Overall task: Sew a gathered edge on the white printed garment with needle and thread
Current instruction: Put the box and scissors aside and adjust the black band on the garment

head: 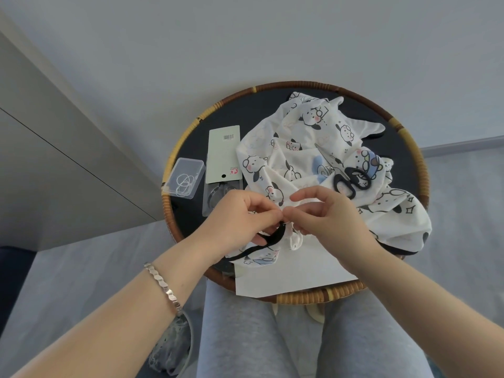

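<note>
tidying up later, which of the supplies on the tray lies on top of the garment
The black-handled scissors; the clear box and white card lie on the dark tray, left of the garment.

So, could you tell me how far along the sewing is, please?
Done: garment and scissors are laid out on the tray. In hand: left hand and right hand pinch its black-trimmed edge; I can't make out a needle. Left: no finished gathers show, so most stitching probably remains.

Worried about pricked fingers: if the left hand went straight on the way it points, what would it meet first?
Probably the right hand, fingertip to fingertip with the left hand over the white printed garment; depth unclear.
</note>
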`<state>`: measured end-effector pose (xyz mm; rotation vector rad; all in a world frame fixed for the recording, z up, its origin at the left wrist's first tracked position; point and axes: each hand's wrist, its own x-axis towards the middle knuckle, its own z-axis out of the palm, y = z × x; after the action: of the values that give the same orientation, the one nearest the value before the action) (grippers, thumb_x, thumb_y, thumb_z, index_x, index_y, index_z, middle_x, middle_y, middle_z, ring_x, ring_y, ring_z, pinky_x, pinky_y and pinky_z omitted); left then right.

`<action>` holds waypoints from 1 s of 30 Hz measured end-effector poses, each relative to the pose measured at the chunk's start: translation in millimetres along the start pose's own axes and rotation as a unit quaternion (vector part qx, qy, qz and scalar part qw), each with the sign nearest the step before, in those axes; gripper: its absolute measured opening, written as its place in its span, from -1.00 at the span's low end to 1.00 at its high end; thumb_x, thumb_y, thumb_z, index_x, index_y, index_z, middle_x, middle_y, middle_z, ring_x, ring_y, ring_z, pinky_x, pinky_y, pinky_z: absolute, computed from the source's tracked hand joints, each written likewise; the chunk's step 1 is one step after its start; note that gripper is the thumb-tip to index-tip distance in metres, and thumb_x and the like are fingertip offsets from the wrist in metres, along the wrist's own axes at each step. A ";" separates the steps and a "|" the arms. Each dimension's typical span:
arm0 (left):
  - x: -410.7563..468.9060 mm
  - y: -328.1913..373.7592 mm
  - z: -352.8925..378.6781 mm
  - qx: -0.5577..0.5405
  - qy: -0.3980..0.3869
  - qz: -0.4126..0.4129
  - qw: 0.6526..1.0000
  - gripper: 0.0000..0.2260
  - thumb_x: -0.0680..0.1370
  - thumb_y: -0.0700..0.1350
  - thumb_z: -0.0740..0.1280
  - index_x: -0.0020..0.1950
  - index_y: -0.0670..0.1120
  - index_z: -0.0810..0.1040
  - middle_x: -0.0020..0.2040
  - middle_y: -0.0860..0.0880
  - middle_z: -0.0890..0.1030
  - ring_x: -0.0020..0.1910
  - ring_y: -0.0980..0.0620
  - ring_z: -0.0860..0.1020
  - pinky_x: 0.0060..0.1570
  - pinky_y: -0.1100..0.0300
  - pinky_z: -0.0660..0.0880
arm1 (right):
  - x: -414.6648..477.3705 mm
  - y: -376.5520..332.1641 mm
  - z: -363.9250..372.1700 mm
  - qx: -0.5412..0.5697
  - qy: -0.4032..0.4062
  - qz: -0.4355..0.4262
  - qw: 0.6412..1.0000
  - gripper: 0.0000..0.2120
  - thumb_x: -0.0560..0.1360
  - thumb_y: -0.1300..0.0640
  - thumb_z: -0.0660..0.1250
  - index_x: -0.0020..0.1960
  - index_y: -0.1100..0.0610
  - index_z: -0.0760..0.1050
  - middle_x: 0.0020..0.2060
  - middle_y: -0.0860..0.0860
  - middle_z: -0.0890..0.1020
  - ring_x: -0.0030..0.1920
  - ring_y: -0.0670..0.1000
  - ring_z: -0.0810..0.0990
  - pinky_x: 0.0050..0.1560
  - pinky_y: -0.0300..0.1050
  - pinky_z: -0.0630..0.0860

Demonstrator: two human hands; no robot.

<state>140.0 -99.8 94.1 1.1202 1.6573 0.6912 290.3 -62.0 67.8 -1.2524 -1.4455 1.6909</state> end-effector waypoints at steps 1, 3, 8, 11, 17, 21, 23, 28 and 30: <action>0.1 -0.2 0.4 -0.008 0.000 -0.013 1.000 -0.93 0.49 -0.16 0.37 -0.14 -0.11 0.64 -0.25 -0.05 0.64 -0.33 0.20 0.60 -0.35 0.31 0.56 | -0.5 0.0 -0.3 0.003 -0.001 -0.002 1.000 -0.84 0.39 0.22 0.45 -0.10 0.08 0.50 -0.43 -0.02 0.65 -0.43 -0.12 0.50 -0.22 -0.19 0.48; 0.4 -0.1 0.0 -0.033 0.002 -0.043 0.999 -0.92 0.50 -0.17 0.36 -0.17 -0.09 0.64 -0.29 -0.01 0.64 -0.33 0.21 0.61 -0.36 0.30 0.56 | -1.8 0.4 -0.5 -0.009 -0.004 -0.020 1.000 -0.78 0.37 0.24 0.46 -0.08 0.07 0.46 -0.38 0.00 0.67 -0.39 -0.08 0.51 -0.25 -0.23 0.46; 1.3 -0.7 -1.7 -0.040 -0.014 -0.072 0.996 -0.91 0.49 -0.16 0.37 -0.19 -0.11 0.63 -0.40 0.04 0.63 -0.32 0.16 0.63 -0.33 0.27 0.59 | -4.6 4.4 3.2 -0.176 0.003 -0.103 0.979 -0.82 0.42 0.24 0.39 -0.14 -0.04 0.55 -0.36 -0.09 0.62 -0.36 -0.20 0.50 -0.28 -0.40 0.43; 1.5 -1.1 -2.1 0.004 -0.012 -0.052 0.999 -0.90 0.50 -0.15 0.36 -0.21 -0.09 0.63 -0.39 0.03 0.65 -0.30 0.15 0.64 -0.31 0.26 0.58 | -4.6 2.3 4.8 -0.249 -0.009 -0.108 0.962 -0.86 0.46 0.22 0.34 -0.13 0.03 0.63 -0.36 -0.17 0.58 -0.32 -0.20 0.51 -0.25 -0.39 0.44; -4.2 -5.0 0.9 0.157 -0.005 0.044 0.987 -0.90 0.52 -0.04 0.33 -0.20 0.06 0.58 -0.32 0.08 0.65 -0.40 0.30 0.53 -0.29 0.32 0.46 | -1.7 4.1 4.2 -0.204 -0.024 -0.066 0.977 -0.84 0.43 0.23 0.34 -0.26 0.02 0.58 -0.34 -0.04 0.64 -0.33 -0.10 0.56 -0.26 -0.30 0.50; -3.9 -4.4 2.4 0.108 -0.003 0.039 0.993 -0.92 0.51 -0.08 0.35 -0.16 0.00 0.61 -0.30 0.05 0.65 -0.28 0.19 0.62 -0.30 0.31 0.56 | -3.1 5.7 3.3 -0.076 -0.020 -0.022 0.997 -0.81 0.42 0.32 0.35 -0.30 0.09 0.58 -0.50 -0.10 0.55 -0.48 -0.21 0.44 -0.41 -0.41 0.36; -3.1 -5.3 3.3 0.115 0.005 0.045 0.992 -0.92 0.50 -0.08 0.35 -0.18 0.00 0.61 -0.31 0.06 0.65 -0.27 0.17 0.62 -0.28 0.28 0.57 | -2.5 8.5 1.8 -0.025 -0.011 0.001 1.000 -0.81 0.41 0.34 0.36 -0.29 0.10 0.57 -0.50 -0.10 0.55 -0.46 -0.17 0.46 -0.35 -0.33 0.39; -1.2 -4.3 3.0 0.084 -0.013 0.052 0.995 -0.92 0.50 -0.11 0.36 -0.19 0.01 0.61 -0.31 0.05 0.63 -0.29 0.20 0.60 -0.35 0.35 0.53 | -1.4 8.4 -4.6 0.167 -0.070 0.085 0.980 -0.82 0.43 0.41 0.31 -0.22 0.16 0.54 -0.38 0.05 0.60 -0.36 -0.02 0.49 -0.27 -0.23 0.48; 0.2 -4.3 3.4 0.061 -0.026 0.043 0.997 -0.93 0.51 -0.13 0.35 -0.16 -0.01 0.61 -0.33 0.08 0.62 -0.31 0.24 0.59 -0.33 0.36 0.53 | -1.0 8.9 -5.9 0.220 -0.095 0.098 0.966 -0.79 0.43 0.42 0.28 -0.25 0.18 0.57 -0.40 0.04 0.61 -0.39 -0.07 0.51 -0.31 -0.29 0.50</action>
<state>141.6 -101.7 89.2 1.2917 1.6336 0.6167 297.4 -62.6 59.7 -1.0326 -0.9851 2.1680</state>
